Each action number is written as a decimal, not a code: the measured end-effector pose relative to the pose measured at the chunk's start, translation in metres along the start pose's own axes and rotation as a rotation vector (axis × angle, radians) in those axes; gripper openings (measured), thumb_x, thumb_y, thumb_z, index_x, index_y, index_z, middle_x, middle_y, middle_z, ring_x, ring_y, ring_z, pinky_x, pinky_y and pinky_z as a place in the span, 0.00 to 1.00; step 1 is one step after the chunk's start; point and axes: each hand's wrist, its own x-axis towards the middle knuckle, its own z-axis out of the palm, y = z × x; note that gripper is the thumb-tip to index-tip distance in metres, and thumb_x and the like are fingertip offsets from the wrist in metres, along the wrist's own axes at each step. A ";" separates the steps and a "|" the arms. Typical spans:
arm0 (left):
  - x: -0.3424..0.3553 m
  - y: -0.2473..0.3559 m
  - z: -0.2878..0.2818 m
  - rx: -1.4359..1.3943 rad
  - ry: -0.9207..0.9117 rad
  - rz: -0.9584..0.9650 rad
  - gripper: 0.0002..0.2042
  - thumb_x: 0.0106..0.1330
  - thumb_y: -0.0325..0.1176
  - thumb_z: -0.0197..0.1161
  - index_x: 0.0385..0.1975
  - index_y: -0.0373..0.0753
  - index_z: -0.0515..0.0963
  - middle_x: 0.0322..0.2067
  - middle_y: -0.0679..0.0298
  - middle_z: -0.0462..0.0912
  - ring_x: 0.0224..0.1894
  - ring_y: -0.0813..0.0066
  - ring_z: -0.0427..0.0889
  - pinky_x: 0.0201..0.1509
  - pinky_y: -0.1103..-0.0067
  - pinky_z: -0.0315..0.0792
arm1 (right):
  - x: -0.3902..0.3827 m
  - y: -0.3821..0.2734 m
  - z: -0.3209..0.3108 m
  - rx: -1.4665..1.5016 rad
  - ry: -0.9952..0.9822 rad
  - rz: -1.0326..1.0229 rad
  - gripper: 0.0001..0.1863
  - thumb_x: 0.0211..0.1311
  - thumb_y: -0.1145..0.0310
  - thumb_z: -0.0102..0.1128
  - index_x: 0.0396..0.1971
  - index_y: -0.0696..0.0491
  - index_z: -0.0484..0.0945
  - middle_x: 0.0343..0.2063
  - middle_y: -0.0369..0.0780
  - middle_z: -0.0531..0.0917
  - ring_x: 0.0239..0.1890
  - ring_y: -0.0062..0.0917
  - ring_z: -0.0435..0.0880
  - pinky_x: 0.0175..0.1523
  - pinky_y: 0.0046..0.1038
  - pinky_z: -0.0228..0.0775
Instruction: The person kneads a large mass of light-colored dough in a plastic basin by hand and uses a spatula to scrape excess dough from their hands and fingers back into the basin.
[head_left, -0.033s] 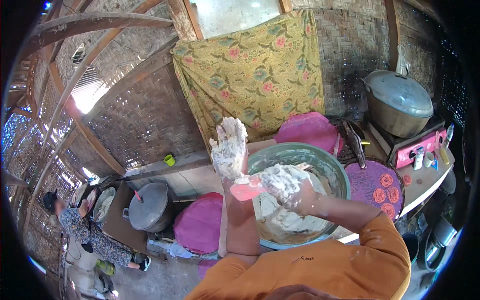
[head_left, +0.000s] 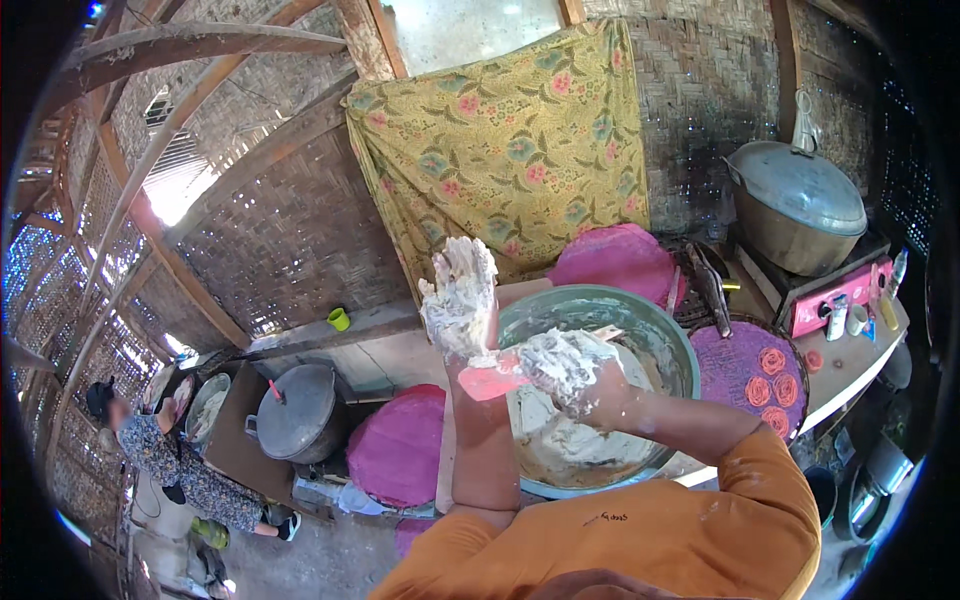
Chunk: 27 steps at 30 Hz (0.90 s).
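Woven walls (head_left: 290, 215) pricked by daylight (head_left: 182, 190); pale window (head_left: 475, 35); wooden beams (head_left: 200, 46); grey floor (head_left: 335, 555).

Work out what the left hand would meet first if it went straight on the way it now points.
Most likely the yellow flowered cloth: the left hand points up the picture toward it, and nothing shows between them. Depth is unclear from this view, so the gap is uncertain.
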 end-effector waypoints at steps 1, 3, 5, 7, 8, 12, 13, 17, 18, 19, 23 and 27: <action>-0.002 0.007 -0.001 -0.096 -0.003 -0.011 0.27 0.72 0.48 0.40 0.69 0.46 0.55 0.70 0.61 0.55 0.72 0.58 0.53 0.71 0.53 0.48 | -0.001 0.000 0.001 0.029 -0.017 0.001 0.20 0.53 0.69 0.57 0.48 0.51 0.76 0.44 0.43 0.80 0.46 0.40 0.79 0.52 0.43 0.71; 0.004 -0.032 -0.011 0.520 -0.126 0.321 0.26 0.72 0.50 0.39 0.68 0.48 0.58 0.71 0.63 0.55 0.73 0.61 0.51 0.72 0.54 0.47 | -0.007 0.008 0.001 -0.012 -0.049 0.050 0.24 0.47 0.70 0.59 0.50 0.51 0.75 0.46 0.44 0.79 0.49 0.41 0.78 0.55 0.43 0.69; 0.005 -0.095 -0.013 1.122 0.071 0.721 0.27 0.72 0.52 0.39 0.68 0.49 0.59 0.71 0.64 0.54 0.73 0.63 0.50 0.72 0.55 0.46 | -0.007 0.012 0.001 -0.045 -0.082 0.087 0.29 0.42 0.72 0.61 0.52 0.52 0.74 0.47 0.46 0.79 0.52 0.42 0.77 0.58 0.43 0.67; 0.000 -0.114 -0.012 1.271 0.057 0.621 0.31 0.71 0.58 0.40 0.70 0.50 0.55 0.71 0.65 0.52 0.73 0.64 0.48 0.74 0.58 0.44 | -0.003 0.017 -0.001 -0.007 0.025 0.037 0.29 0.41 0.72 0.62 0.51 0.54 0.74 0.46 0.47 0.79 0.49 0.43 0.78 0.54 0.44 0.69; -0.001 -0.117 -0.012 1.344 0.051 0.568 0.33 0.70 0.61 0.40 0.70 0.51 0.53 0.72 0.65 0.52 0.74 0.64 0.47 0.74 0.59 0.43 | -0.001 0.016 -0.002 -0.034 0.057 0.032 0.29 0.39 0.73 0.62 0.49 0.55 0.74 0.44 0.47 0.80 0.47 0.43 0.79 0.52 0.44 0.71; -0.009 -0.124 -0.017 1.447 -0.092 0.444 0.35 0.68 0.65 0.41 0.69 0.51 0.56 0.70 0.60 0.56 0.71 0.56 0.53 0.72 0.54 0.47 | 0.004 0.022 -0.003 -0.087 0.014 0.100 0.28 0.39 0.74 0.62 0.49 0.55 0.74 0.44 0.47 0.79 0.47 0.43 0.79 0.52 0.45 0.71; -0.011 -0.128 -0.017 1.450 -0.099 0.445 0.35 0.68 0.65 0.41 0.69 0.51 0.56 0.70 0.60 0.56 0.71 0.56 0.53 0.72 0.54 0.47 | 0.009 0.022 -0.007 -0.094 0.022 0.105 0.29 0.39 0.75 0.61 0.49 0.55 0.74 0.44 0.47 0.79 0.46 0.43 0.79 0.51 0.44 0.72; -0.012 -0.142 -0.023 1.636 -0.085 0.473 0.37 0.67 0.67 0.38 0.70 0.48 0.55 0.70 0.61 0.56 0.69 0.58 0.59 0.70 0.57 0.53 | 0.018 0.040 -0.010 -0.089 0.174 0.079 0.28 0.42 0.75 0.60 0.50 0.53 0.73 0.42 0.47 0.80 0.44 0.44 0.80 0.48 0.42 0.74; -0.011 -0.134 -0.027 1.621 -0.108 0.356 0.38 0.67 0.68 0.38 0.70 0.47 0.54 0.70 0.61 0.56 0.68 0.58 0.59 0.70 0.58 0.53 | 0.020 0.049 -0.006 -0.145 0.203 0.082 0.24 0.49 0.74 0.58 0.51 0.52 0.73 0.40 0.47 0.80 0.43 0.45 0.81 0.47 0.40 0.75; -0.010 -0.132 -0.028 1.602 -0.130 0.245 0.39 0.66 0.68 0.38 0.70 0.47 0.54 0.70 0.61 0.56 0.68 0.59 0.60 0.70 0.59 0.54 | 0.025 0.052 -0.012 -0.144 0.201 0.078 0.24 0.49 0.74 0.58 0.51 0.52 0.73 0.40 0.47 0.80 0.43 0.45 0.81 0.47 0.40 0.75; -0.007 -0.129 -0.026 1.417 -0.051 0.145 0.40 0.65 0.69 0.38 0.69 0.45 0.55 0.70 0.59 0.56 0.67 0.56 0.60 0.70 0.62 0.54 | 0.031 0.060 -0.032 0.147 0.011 0.318 0.18 0.60 0.73 0.52 0.52 0.51 0.74 0.38 0.47 0.80 0.39 0.43 0.82 0.39 0.39 0.76; 0.004 -0.095 -0.014 1.659 0.093 0.502 0.42 0.63 0.70 0.43 0.72 0.50 0.50 0.71 0.64 0.52 0.71 0.61 0.53 0.72 0.64 0.46 | 0.019 0.026 -0.053 0.113 -0.059 0.162 0.27 0.49 0.79 0.55 0.53 0.48 0.76 0.41 0.43 0.81 0.40 0.41 0.81 0.46 0.38 0.75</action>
